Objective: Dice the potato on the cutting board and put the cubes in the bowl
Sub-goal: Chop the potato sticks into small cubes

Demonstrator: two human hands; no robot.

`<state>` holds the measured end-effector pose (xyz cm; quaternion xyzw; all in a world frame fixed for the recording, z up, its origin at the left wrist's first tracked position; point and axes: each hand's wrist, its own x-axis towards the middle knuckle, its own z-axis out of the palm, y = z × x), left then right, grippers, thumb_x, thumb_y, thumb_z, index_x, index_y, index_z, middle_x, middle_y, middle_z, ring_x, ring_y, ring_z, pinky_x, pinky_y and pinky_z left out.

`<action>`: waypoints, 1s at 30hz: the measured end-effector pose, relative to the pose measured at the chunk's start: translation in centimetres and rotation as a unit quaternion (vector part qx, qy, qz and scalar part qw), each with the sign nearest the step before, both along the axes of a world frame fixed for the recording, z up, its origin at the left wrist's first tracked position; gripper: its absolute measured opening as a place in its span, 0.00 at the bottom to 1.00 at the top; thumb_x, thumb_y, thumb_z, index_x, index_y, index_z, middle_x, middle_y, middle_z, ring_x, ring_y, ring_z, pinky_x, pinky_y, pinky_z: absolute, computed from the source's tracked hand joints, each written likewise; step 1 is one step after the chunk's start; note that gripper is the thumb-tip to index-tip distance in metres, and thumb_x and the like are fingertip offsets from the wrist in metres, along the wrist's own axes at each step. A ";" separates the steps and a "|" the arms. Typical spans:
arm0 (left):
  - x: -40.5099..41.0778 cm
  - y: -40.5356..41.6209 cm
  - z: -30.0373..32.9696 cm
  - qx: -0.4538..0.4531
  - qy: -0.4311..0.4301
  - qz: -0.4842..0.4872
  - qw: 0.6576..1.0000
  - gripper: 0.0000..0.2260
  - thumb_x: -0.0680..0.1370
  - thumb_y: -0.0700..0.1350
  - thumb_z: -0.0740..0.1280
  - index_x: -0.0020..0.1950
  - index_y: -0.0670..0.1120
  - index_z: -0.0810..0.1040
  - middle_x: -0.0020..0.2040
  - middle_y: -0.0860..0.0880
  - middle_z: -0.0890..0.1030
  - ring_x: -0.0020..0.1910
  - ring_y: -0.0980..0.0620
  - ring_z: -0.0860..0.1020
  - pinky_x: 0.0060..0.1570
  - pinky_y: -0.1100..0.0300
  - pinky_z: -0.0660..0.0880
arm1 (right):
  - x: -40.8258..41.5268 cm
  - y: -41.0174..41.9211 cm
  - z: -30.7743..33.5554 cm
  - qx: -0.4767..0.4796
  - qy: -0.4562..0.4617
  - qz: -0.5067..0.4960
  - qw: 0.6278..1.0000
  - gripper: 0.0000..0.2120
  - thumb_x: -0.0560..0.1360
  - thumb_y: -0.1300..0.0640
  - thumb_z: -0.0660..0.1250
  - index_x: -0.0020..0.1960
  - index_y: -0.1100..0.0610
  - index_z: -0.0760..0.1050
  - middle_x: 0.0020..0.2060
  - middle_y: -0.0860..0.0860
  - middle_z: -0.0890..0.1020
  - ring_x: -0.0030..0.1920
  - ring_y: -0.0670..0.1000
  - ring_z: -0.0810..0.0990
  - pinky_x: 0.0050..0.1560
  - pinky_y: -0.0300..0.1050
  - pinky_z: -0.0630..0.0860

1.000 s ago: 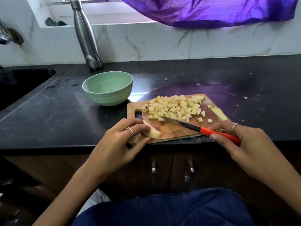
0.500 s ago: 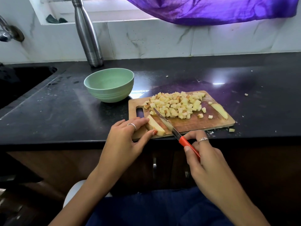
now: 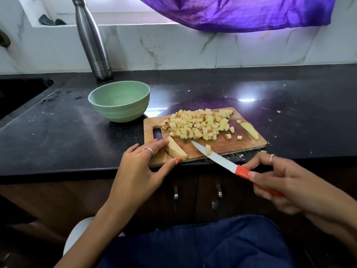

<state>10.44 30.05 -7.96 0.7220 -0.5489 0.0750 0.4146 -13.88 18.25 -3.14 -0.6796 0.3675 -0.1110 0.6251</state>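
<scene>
Bowl (image 3: 119, 101) sits pale green toward the surface's (image 3: 58, 136) back left, just off the cutting board's (image 3: 222, 147) far left corner. Left hand (image 3: 141, 169) pins a potato wedge (image 3: 176, 149) at the board's near left corner, fingers and thumb pinching its ends. Cubes (image 3: 199, 124) are heaped along the board's far edge, a few strays to their right. One cube (image 3: 208, 149) clings to the knife (image 3: 218, 159) blade, angled over the near edge. Right hand (image 3: 286, 188) curls round the orange handle, off the surface's front edge.
</scene>
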 end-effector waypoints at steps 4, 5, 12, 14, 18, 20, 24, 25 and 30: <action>0.0 0.0 -0.1 0.000 0.000 0.002 1.000 0.27 0.70 0.63 0.64 0.62 0.49 0.79 0.57 0.61 0.73 0.59 0.68 0.68 0.61 0.44 0.72 | 0.9 -0.6 -0.1 -0.206 0.015 0.039 0.978 0.04 0.77 0.57 0.62 0.47 0.51 0.75 0.23 0.50 0.71 0.21 0.43 0.62 0.22 0.33 0.61; 0.0 0.0 -0.1 -0.001 0.000 0.004 1.000 0.27 0.70 0.63 0.64 0.62 0.49 0.79 0.56 0.61 0.73 0.59 0.68 0.68 0.61 0.44 0.72 | 1.1 -0.9 -0.2 -0.241 0.025 0.037 0.969 0.04 0.78 0.57 0.62 0.48 0.50 0.75 0.22 0.50 0.71 0.21 0.42 0.63 0.24 0.32 0.62; -0.3 -0.2 -0.4 0.005 0.006 0.014 1.000 0.27 0.70 0.63 0.64 0.62 0.49 0.79 0.59 0.53 0.79 0.60 0.64 0.70 0.61 0.43 0.72 | 2.2 -2.1 0.2 -0.334 0.024 0.030 0.942 0.04 0.77 0.53 0.62 0.47 0.46 0.75 0.24 0.49 0.72 0.25 0.43 0.66 0.33 0.44 0.65; -0.3 -0.2 -0.3 0.003 0.006 0.016 1.000 0.27 0.70 0.63 0.64 0.62 0.49 0.79 0.59 0.53 0.79 0.60 0.63 0.70 0.60 0.43 0.72 | 2.0 -1.5 0.3 -0.363 0.000 0.016 0.932 0.05 0.76 0.49 0.60 0.47 0.44 0.75 0.25 0.52 0.70 0.26 0.48 0.66 0.31 0.44 0.65; -0.3 -0.4 -0.3 -0.002 0.014 0.017 1.000 0.26 0.70 0.62 0.66 0.62 0.49 0.78 0.57 0.58 0.76 0.58 0.68 0.67 0.61 0.44 0.72 | 1.7 1.5 -0.8 -0.390 -0.016 -0.015 0.921 0.07 0.76 0.50 0.58 0.49 0.42 0.74 0.26 0.48 0.73 0.25 0.48 0.68 0.24 0.39 0.66; -0.4 -0.3 -0.4 -0.006 0.013 0.019 1.000 0.24 0.70 0.59 0.68 0.62 0.49 0.78 0.56 0.61 0.74 0.58 0.67 0.68 0.61 0.44 0.72 | 2.1 3.5 -2.2 -0.375 -0.013 0.001 0.927 0.07 0.78 0.55 0.58 0.49 0.44 0.72 0.28 0.44 0.75 0.27 0.45 0.71 0.24 0.34 0.64; -0.6 -0.3 -0.3 -0.013 0.015 0.017 1.000 0.23 0.70 0.58 0.69 0.61 0.49 0.79 0.56 0.61 0.73 0.59 0.63 0.72 0.60 0.45 0.73 | 3.7 6.0 -4.0 -0.410 -0.015 -0.029 0.912 0.14 0.79 0.53 0.55 0.63 0.42 0.68 0.32 0.43 0.73 0.38 0.40 0.75 0.33 0.33 0.70; -0.6 -0.3 -0.2 -0.017 0.017 0.017 1.000 0.22 0.70 0.57 0.69 0.61 0.48 0.79 0.56 0.61 0.73 0.59 0.61 0.73 0.60 0.45 0.73 | 4.2 6.4 -4.2 -0.423 -0.018 -0.036 0.905 0.18 0.79 0.54 0.55 0.67 0.42 0.66 0.33 0.41 0.73 0.38 0.40 0.75 0.34 0.33 0.70; -0.7 -0.3 0.0 -0.025 0.025 0.012 0.999 0.21 0.69 0.54 0.70 0.59 0.46 0.80 0.54 0.61 0.73 0.58 0.60 0.74 0.59 0.48 0.74 | 6.4 7.3 -5.1 -0.469 -0.031 -0.039 0.882 0.29 0.78 0.62 0.58 0.75 0.44 0.56 0.46 0.46 0.78 0.42 0.47 0.79 0.43 0.44 0.78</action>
